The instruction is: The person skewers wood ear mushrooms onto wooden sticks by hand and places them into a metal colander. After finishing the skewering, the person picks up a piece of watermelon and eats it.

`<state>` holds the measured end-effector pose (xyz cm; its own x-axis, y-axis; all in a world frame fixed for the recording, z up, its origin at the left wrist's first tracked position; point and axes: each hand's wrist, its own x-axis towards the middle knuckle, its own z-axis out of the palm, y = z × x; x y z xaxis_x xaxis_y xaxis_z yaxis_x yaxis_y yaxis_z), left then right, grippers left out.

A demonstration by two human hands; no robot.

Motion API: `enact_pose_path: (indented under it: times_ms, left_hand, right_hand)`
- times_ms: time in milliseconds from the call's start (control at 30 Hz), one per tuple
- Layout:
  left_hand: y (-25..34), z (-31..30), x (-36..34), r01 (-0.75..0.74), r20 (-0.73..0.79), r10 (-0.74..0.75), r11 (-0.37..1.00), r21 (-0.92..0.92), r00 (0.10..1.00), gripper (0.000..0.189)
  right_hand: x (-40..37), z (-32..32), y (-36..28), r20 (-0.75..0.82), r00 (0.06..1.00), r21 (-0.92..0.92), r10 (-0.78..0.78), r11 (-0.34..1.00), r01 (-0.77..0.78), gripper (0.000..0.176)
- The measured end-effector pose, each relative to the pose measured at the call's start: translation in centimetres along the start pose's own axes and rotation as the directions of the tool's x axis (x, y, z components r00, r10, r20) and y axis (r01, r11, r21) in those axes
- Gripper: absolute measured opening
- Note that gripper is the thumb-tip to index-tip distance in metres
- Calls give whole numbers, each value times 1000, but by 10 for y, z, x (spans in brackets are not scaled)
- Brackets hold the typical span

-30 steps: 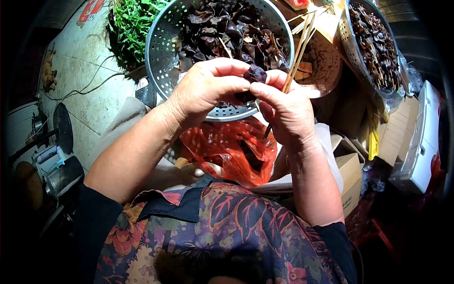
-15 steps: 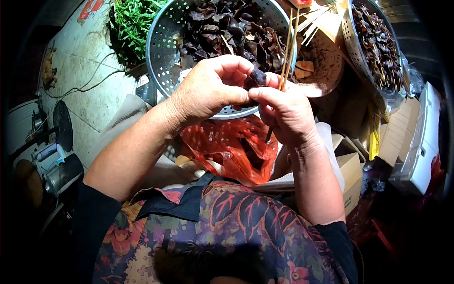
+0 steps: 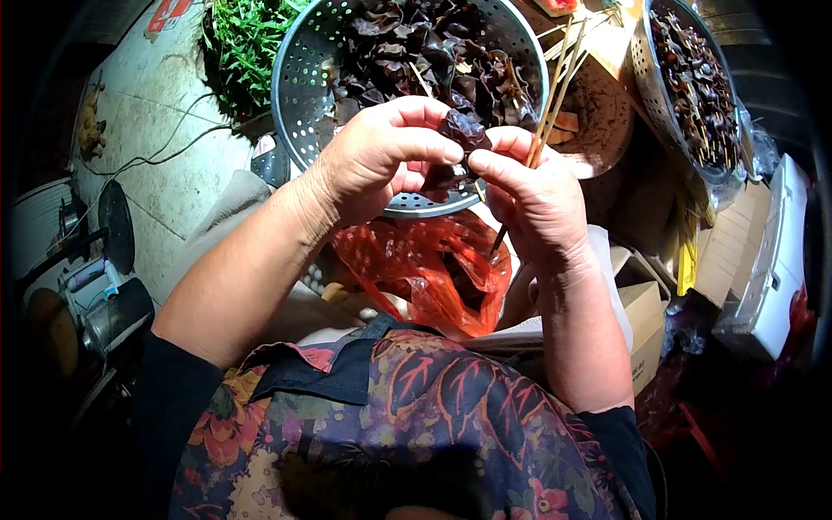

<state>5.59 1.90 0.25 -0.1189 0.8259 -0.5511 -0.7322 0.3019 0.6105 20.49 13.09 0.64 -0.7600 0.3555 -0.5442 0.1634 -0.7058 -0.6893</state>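
My left hand (image 3: 381, 156) pinches a dark, glossy piece of fungus (image 3: 464, 130) between thumb and fingers. My right hand (image 3: 536, 195) is closed on several thin wooden sticks (image 3: 555, 100) that slant up past its fingers, and its thumb and forefinger meet the fungus edge. Both hands are over the near rim of a metal colander (image 3: 299, 130) heaped with dark fungus pieces (image 3: 416, 56). Below them lies a red plastic bag (image 3: 420, 269), open, with dark contents partly hidden.
Green leaves (image 3: 247, 56) lie at the upper left. A second colander (image 3: 654, 87) with skewered dark pieces stands at the upper right, beside a brown round basin (image 3: 611, 130). A cardboard box (image 3: 641, 329) and a white foam box (image 3: 771, 269) are at the right.
The fungus between my hands now shows more of its surface, spread above and below my left fingertips. My right hand has shifted slightly right with the sticks, which tilt further right.
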Motion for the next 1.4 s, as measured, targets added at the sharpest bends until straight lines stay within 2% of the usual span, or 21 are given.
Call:
enact_pose_path:
  times_ms: [67,133,267,333,367,433,467,533,667,733,767,833,867,967,1000,1067,1133,1200,1267,1333,1400]
  left_hand:
    - [-1,-2,2,-1,34,0,999,32,999,20]
    - [-5,-4,5,-41,3,42,976,214,999,18]
    - [-5,-3,4,-43,0,44,979,198,999,18]
    - [-5,-3,4,-43,-59,71,923,382,996,15]
    - [-3,-1,3,-42,-59,70,923,382,996,15]
    - [1,5,-2,-48,-89,125,801,597,988,13]
    - [-1,6,-2,-47,-90,124,801,596,988,13]
    - [-7,7,-3,-154,-44,215,816,556,976,11]
    - [-8,7,-2,-101,-88,168,855,508,982,12]
    - [-7,10,-4,-81,-103,120,943,324,987,11]
    - [-9,10,-4,-81,-104,120,943,322,987,11]
    - [-16,9,-3,-29,-111,28,1000,-4,993,8]
    - [-19,9,-2,-28,-112,28,1000,-5,993,8]
    - [-23,9,-3,-11,-143,-25,969,-246,989,8]
    - [-24,7,-2,-12,-143,-24,969,-245,989,8]
    - [-22,3,2,-64,-52,53,965,-255,997,10]
    - [-18,1,2,-63,-88,46,977,-204,995,10]
    - [-14,-2,2,-143,-294,110,985,-93,949,12]
    - [-7,-15,5,-211,-373,194,977,-7,907,14]
    - [-1,-30,9,-286,-396,273,958,27,877,14]
    - [4,-35,7,-313,-400,287,950,0,871,16]
  right_hand:
    - [0,1,1,-53,998,-92,-33,995,28,11]
    - [-1,3,0,-68,997,-109,-38,994,31,11]
    - [-4,2,-4,-110,994,-146,-7,989,-9,11]
    - [-3,2,-2,-108,993,-189,-46,982,25,10]
    - [-2,2,-1,-104,991,-232,-87,971,60,10]
    - [-2,1,3,-111,988,-266,-110,961,77,10]
    - [-1,1,4,-118,984,-299,-133,950,93,9]
    - [-1,2,6,-126,981,-302,-145,948,101,9]
    - [-1,5,7,-128,978,-274,-167,953,127,8]
    - [0,6,8,-119,976,-267,-182,953,145,8]
    - [0,7,8,-111,974,-261,-198,951,163,8]
    - [1,10,8,-118,968,-278,-219,944,180,8]
    - [1,11,9,-125,962,-294,-242,935,197,8]
    - [2,13,12,-152,952,-246,-264,943,222,7]
    - [2,15,12,-152,952,-246,-265,943,223,7]
    - [4,18,11,-266,923,-175,-278,956,237,7]
    - [9,16,10,-294,903,-93,-313,950,298,12]
    - [10,8,3,-312,888,-115,-337,942,317,13]
    - [11,1,4,-311,891,-122,-331,943,308,13]
    - [10,1,6,-295,910,-386,-291,908,165,12]
    - [13,-10,14,-250,963,-419,-106,908,-8,10]
